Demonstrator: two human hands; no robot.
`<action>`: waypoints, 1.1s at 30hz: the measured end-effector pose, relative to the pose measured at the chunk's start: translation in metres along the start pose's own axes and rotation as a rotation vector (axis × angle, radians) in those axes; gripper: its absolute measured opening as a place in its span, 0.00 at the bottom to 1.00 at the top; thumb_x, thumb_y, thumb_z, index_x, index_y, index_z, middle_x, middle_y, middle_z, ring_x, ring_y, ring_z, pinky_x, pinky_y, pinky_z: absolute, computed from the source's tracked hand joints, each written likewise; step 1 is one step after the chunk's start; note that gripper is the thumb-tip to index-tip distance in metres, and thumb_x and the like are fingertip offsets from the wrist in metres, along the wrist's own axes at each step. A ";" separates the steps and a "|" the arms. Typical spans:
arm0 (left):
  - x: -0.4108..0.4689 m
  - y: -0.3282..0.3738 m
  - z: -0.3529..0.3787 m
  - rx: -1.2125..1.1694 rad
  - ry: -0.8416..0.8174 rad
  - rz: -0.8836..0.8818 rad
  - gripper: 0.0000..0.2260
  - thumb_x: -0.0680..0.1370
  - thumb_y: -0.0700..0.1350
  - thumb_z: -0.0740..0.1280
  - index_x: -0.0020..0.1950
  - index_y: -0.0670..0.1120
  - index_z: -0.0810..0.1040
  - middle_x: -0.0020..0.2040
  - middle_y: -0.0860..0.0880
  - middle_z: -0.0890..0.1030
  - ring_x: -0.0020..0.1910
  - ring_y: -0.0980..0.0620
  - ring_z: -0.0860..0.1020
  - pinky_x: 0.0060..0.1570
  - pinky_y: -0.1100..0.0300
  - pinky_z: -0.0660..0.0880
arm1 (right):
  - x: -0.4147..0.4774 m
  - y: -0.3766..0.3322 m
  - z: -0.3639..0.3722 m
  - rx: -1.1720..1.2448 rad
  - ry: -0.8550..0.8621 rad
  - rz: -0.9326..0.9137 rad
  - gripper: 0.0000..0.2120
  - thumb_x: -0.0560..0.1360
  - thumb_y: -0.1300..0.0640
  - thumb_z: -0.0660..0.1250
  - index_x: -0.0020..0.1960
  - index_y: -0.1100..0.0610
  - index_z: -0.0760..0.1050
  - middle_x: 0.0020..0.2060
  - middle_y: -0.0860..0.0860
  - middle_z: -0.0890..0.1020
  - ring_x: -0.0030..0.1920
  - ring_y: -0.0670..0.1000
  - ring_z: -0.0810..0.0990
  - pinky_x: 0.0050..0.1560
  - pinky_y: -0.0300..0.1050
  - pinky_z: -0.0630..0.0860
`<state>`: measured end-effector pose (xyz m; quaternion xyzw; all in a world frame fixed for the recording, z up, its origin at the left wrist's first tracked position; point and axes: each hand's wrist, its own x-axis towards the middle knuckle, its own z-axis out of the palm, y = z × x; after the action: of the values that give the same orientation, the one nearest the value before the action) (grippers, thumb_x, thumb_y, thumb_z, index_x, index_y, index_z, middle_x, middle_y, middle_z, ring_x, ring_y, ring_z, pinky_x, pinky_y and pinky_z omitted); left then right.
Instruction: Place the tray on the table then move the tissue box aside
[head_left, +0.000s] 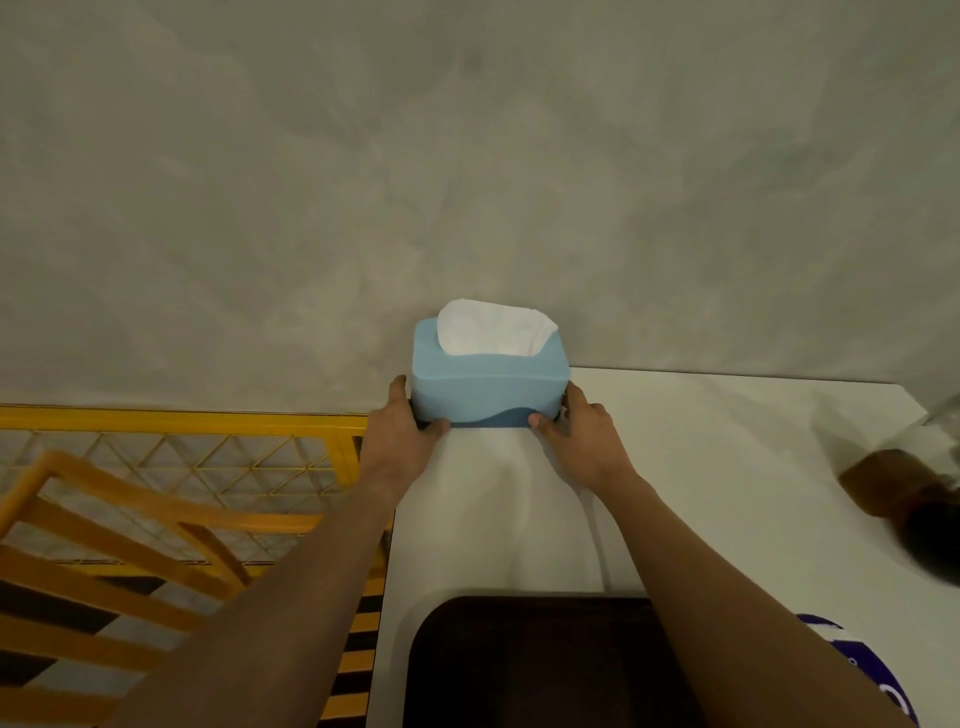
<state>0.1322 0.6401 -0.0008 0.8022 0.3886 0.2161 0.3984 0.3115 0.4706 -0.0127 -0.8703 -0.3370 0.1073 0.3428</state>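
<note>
A light blue tissue box (488, 384) with a darker blue base and a white tissue sticking out of its top stands at the far left corner of the white table (727, 467), against the grey wall. My left hand (400, 431) grips its left end and my right hand (576, 436) grips its right end, thumbs on the front. The dark brown tray (519, 665) lies flat on the table's near edge, between my forearms; my right forearm covers part of it.
A yellow wire-mesh fence (182, 457) and an orange wooden chair (104, 545) stand left of the table. At the right edge a blurred brown and dark object (904, 493) sits on the table. A purple and white item (872, 670) lies at the bottom right.
</note>
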 end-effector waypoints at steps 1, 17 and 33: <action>0.001 0.000 0.000 0.006 -0.002 0.003 0.33 0.75 0.46 0.74 0.75 0.42 0.63 0.60 0.40 0.82 0.57 0.38 0.81 0.53 0.48 0.78 | 0.002 0.001 0.000 -0.006 -0.010 0.006 0.28 0.78 0.42 0.66 0.73 0.55 0.66 0.60 0.56 0.80 0.59 0.60 0.75 0.52 0.53 0.74; 0.006 -0.002 -0.001 0.042 -0.025 0.000 0.34 0.77 0.46 0.72 0.76 0.38 0.60 0.60 0.40 0.82 0.58 0.37 0.80 0.51 0.50 0.77 | 0.004 -0.001 -0.004 -0.069 -0.056 0.040 0.28 0.79 0.39 0.63 0.72 0.54 0.66 0.60 0.58 0.79 0.61 0.60 0.74 0.58 0.60 0.75; 0.010 -0.004 -0.001 0.045 -0.060 -0.014 0.35 0.77 0.46 0.72 0.77 0.39 0.58 0.63 0.39 0.81 0.61 0.38 0.79 0.55 0.48 0.77 | 0.003 -0.005 -0.004 -0.113 -0.058 0.063 0.28 0.80 0.39 0.62 0.73 0.54 0.65 0.58 0.58 0.79 0.60 0.61 0.74 0.56 0.58 0.74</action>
<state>0.1359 0.6501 -0.0037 0.8144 0.3866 0.1804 0.3934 0.3125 0.4729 -0.0058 -0.8951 -0.3245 0.1239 0.2795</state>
